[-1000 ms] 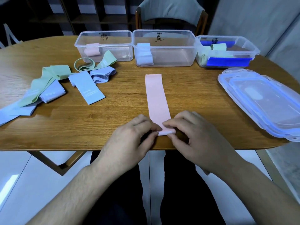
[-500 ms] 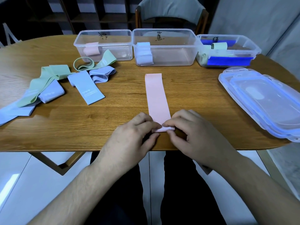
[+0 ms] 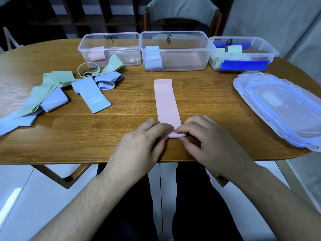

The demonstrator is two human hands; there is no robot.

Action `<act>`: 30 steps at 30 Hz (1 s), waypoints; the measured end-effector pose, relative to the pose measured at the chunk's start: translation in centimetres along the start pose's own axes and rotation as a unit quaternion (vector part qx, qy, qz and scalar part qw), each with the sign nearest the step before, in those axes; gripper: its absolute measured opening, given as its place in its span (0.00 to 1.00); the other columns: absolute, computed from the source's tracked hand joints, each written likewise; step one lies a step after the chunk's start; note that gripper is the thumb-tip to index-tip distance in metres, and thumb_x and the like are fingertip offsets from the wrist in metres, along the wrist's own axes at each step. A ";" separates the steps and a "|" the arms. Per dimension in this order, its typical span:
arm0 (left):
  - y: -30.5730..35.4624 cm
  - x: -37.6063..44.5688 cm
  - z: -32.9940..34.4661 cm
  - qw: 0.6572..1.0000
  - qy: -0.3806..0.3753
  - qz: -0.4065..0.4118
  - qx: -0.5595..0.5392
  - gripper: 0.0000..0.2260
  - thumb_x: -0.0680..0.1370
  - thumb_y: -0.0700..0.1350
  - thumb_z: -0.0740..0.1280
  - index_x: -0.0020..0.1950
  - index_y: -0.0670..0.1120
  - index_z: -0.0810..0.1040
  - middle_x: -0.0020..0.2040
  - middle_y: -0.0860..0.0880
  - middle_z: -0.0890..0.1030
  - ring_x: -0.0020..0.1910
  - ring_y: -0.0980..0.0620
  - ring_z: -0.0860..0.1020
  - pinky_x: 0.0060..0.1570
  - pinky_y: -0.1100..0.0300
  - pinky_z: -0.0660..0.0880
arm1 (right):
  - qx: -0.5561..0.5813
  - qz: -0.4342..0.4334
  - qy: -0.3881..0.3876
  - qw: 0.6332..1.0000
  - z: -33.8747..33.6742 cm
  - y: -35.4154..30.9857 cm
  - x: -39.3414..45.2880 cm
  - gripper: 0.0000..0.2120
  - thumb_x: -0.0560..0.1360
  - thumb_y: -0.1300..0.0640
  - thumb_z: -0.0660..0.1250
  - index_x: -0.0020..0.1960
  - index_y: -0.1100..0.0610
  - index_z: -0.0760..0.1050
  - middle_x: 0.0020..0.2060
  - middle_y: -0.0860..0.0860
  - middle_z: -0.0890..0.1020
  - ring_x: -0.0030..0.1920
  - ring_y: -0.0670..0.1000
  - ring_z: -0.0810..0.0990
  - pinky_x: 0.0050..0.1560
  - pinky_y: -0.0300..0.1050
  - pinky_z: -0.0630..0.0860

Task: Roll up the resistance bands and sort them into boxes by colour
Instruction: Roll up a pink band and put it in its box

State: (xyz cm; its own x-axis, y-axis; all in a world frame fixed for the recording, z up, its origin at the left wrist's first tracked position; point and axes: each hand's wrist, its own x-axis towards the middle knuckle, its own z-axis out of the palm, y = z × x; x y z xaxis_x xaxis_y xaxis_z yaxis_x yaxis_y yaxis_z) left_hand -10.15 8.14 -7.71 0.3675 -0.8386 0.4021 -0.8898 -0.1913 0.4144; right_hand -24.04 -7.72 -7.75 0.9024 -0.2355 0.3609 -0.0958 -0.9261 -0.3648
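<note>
A pink resistance band [image 3: 165, 100] lies flat on the wooden table [image 3: 205, 101], running away from me. Its near end is curled into a small roll. My left hand [image 3: 144, 143] and my right hand [image 3: 206, 140] both pinch that roll between fingers and thumb. Three clear boxes stand at the back: the left box [image 3: 121, 38] holds a pink roll, the middle box [image 3: 182, 54] holds pale blue rolls, the right box [image 3: 267, 49] holds green rolls and a dark blue piece. Loose green bands [image 3: 50, 87] and pale blue bands [image 3: 92, 98] lie at the left.
Stacked clear lids [image 3: 281, 105] with blue rims lie at the right edge of the table. A chair [image 3: 182, 13] stands behind the boxes. The table's near edge runs just below my hands.
The roll at the band's near end has moved a little away from me and grown slightly as both hands turned it forward.
</note>
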 end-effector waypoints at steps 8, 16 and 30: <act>-0.4 0.0 0.5 1.000 0.021 0.005 0.022 0.08 0.79 0.43 0.69 0.57 0.49 0.82 0.53 0.53 0.78 0.44 0.52 0.80 0.40 0.64 0.72 | -0.009 0.025 -0.005 1.000 0.1 0.3 0.4 0.13 0.79 0.54 0.67 0.63 0.50 0.79 0.52 0.42 0.76 0.52 0.44 0.72 0.52 0.33 0.65; -0.3 0.3 0.2 0.999 -0.001 -0.011 0.031 0.10 0.77 0.47 0.70 0.59 0.51 0.81 0.52 0.54 0.76 0.41 0.52 0.80 0.38 0.62 0.74 | -0.031 0.035 0.015 0.999 -0.2 0.1 0.6 0.10 0.77 0.52 0.68 0.58 0.48 0.80 0.46 0.43 0.74 0.48 0.46 0.72 0.47 0.39 0.69; -0.1 1.5 0.1 0.998 -0.033 -0.042 0.041 0.10 0.77 0.49 0.68 0.58 0.50 0.79 0.49 0.53 0.76 0.46 0.50 0.79 0.40 0.56 0.74 | 0.050 0.074 -0.049 0.995 0.1 -0.1 2.1 0.10 0.79 0.51 0.66 0.59 0.45 0.79 0.43 0.42 0.75 0.49 0.41 0.71 0.48 0.39 0.68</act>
State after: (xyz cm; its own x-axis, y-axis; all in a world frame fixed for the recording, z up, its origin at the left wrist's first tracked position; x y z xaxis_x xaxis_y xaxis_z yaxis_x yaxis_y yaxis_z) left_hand -9.54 6.87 -7.20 0.4263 -0.8490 0.3123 -0.8761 -0.3015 0.3761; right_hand -22.12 -8.12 -7.04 0.9186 -0.3333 0.2125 -0.1934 -0.8479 -0.4936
